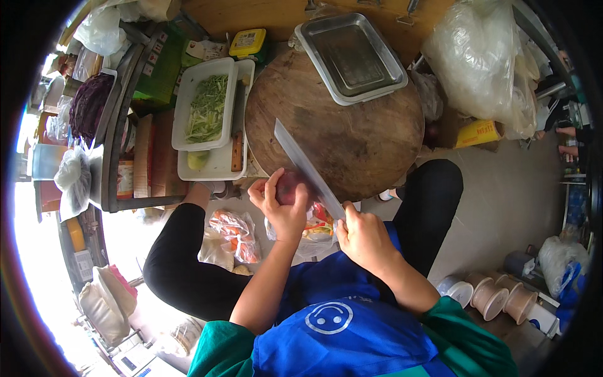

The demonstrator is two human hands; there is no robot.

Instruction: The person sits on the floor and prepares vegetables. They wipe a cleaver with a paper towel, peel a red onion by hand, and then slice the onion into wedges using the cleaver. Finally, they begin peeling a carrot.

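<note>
My left hand (286, 214) is curled around a round purple-red vegetable (285, 186) at the near edge of the round wooden chopping block (287, 94); whether it is a cabbage or an onion I cannot tell. Gripped in my right hand (370, 238) is a cleaver, its handle hidden by the fingers. The broad cleaver blade (304, 160) slants up and left over the block, just right of the vegetable. Whether blade and vegetable touch is unclear. A rectangular metal tray (355, 56) rests on the block's far side.
Left of the block, a white plastic tub (179, 110) holds shredded greens (207, 110). Under it, a white tray (212, 175) carries a wooden-handled utensil (237, 151). Bagged carrots (238, 235) lie on the floor. Plastic bags (476, 61) hang at right; people's hands show at the far right.
</note>
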